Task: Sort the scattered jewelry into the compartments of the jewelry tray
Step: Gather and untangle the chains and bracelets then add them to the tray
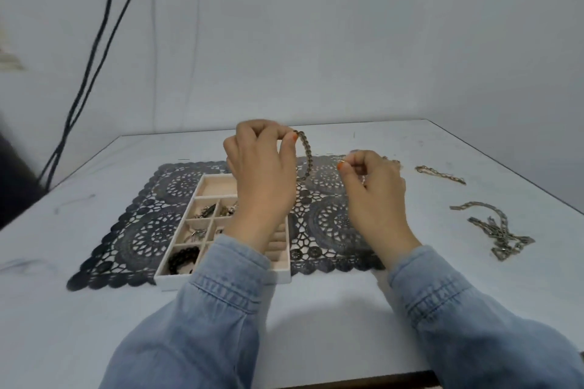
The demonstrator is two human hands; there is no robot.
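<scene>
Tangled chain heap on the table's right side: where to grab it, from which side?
Pinch the free end that trails from the heap toward the mat, coming from above on the mat side. It lies as one flat strand on the table, clear of the knotted middle, so lifting there should probably let the rest hang rather than bunch.

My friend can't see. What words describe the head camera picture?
The left hand holds up a chain bracelet, right hand curled beside it. A white jewelry tray sits on a dark lace mat; more chains lie nearby.
</scene>
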